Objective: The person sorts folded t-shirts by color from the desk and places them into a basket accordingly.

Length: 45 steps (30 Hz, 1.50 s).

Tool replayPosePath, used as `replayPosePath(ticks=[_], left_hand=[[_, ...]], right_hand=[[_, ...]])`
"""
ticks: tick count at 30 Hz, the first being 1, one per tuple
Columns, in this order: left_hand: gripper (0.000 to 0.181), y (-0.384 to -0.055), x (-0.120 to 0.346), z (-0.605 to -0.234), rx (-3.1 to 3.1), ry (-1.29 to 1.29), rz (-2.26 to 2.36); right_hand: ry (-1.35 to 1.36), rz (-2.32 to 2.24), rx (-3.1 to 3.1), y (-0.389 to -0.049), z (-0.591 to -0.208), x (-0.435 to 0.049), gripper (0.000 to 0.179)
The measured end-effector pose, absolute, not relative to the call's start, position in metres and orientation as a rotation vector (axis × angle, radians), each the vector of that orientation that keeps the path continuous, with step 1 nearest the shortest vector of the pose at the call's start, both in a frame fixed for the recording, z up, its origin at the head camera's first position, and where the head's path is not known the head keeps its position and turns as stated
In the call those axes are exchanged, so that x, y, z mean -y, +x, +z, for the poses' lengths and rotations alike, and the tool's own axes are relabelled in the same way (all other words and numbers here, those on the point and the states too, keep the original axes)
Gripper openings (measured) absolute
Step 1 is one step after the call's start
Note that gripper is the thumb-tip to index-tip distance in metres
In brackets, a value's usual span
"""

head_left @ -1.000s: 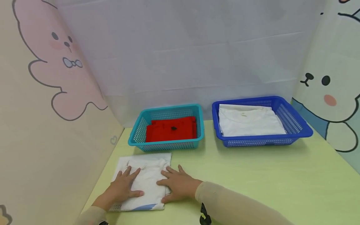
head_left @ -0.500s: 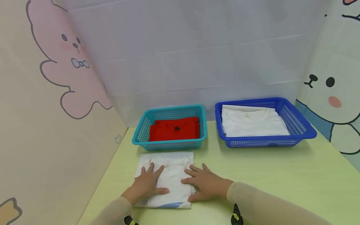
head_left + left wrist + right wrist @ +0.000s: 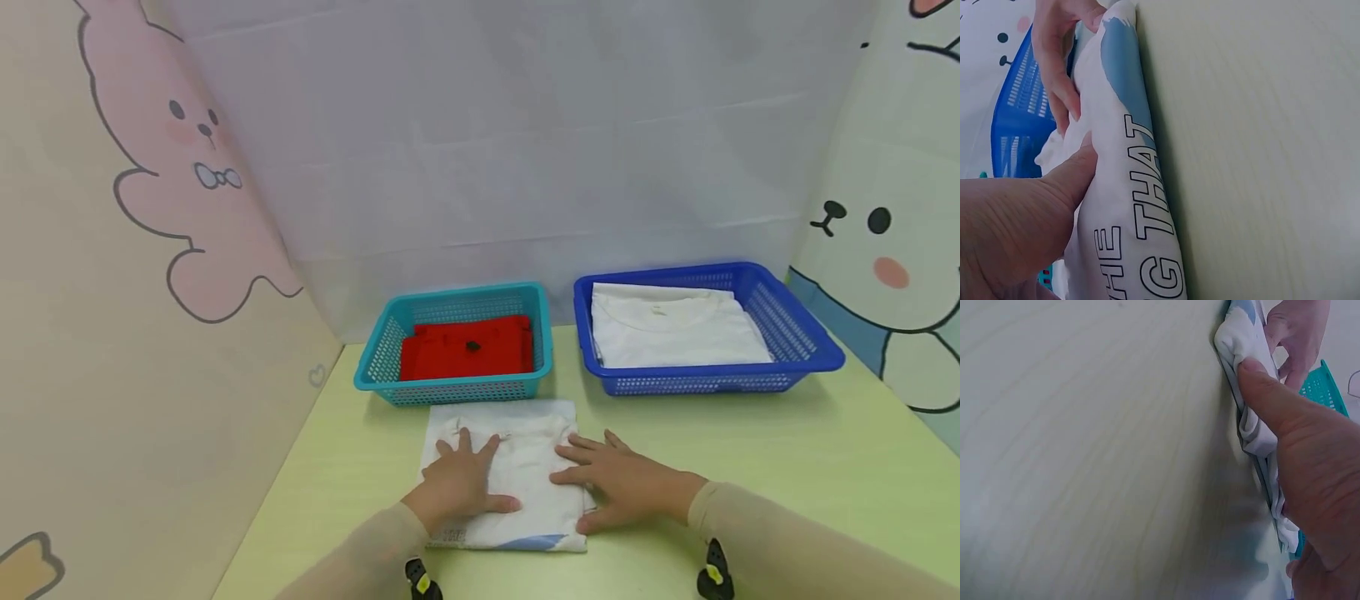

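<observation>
A folded white T-shirt lies flat on the table in front of the teal basket. Its near edge carries a blue patch and outlined black lettering, seen large in the left wrist view. My left hand rests on the shirt's left half, fingers spread and straight. Over the right edge lies my right hand, fingers straight and fanned across the cloth. In the right wrist view, the right thumb touches the shirt's layered side folds.
Behind the shirt stands a teal basket with folded red clothing in it. To its right, a blue basket holds folded white clothing. A wall with a pink cartoon figure borders the table's left side.
Both hands and the folded T-shirt have slid rightward along the table together, to just in front of the teal basket. The hands keep the same spread pose on the cloth.
</observation>
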State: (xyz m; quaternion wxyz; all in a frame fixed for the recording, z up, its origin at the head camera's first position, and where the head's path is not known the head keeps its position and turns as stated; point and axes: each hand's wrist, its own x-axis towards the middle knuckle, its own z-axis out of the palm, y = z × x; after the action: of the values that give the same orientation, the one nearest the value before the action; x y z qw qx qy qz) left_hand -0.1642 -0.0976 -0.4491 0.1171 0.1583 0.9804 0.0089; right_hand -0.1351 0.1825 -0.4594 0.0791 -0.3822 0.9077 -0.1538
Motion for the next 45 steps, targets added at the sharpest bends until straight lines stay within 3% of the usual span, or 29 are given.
replayPosePath(ticks=[16, 26, 33, 39, 45], left_hand=[[0.109, -0.151, 0.018, -0.443, -2.858, 0.465, 0.017], [0.081, -0.179, 0.075, -0.422, -2.891, 0.533, 0.228], [0.075, -0.198, 0.115, -0.435, -2.862, 0.493, 0.418], [0.068, -0.2, 0.114, -0.451, -2.823, 0.547, 0.541], [0.06, -0.198, 0.104, -0.454, -2.617, 0.463, 0.992]], right_hand=[[-1.239, -0.461, -2.83, -0.124, -0.461, -0.259, 0.062], [-0.804, -0.787, -2.989, -0.137, -0.446, -0.258, 0.052], [-0.648, -0.915, -2.848, -0.156, -0.446, -0.257, 0.055], [-0.449, -1.198, -2.583, -0.161, -0.446, -0.249, 0.056], [-0.276, -1.512, -2.239, -0.164, -0.451, -0.241, 0.058]])
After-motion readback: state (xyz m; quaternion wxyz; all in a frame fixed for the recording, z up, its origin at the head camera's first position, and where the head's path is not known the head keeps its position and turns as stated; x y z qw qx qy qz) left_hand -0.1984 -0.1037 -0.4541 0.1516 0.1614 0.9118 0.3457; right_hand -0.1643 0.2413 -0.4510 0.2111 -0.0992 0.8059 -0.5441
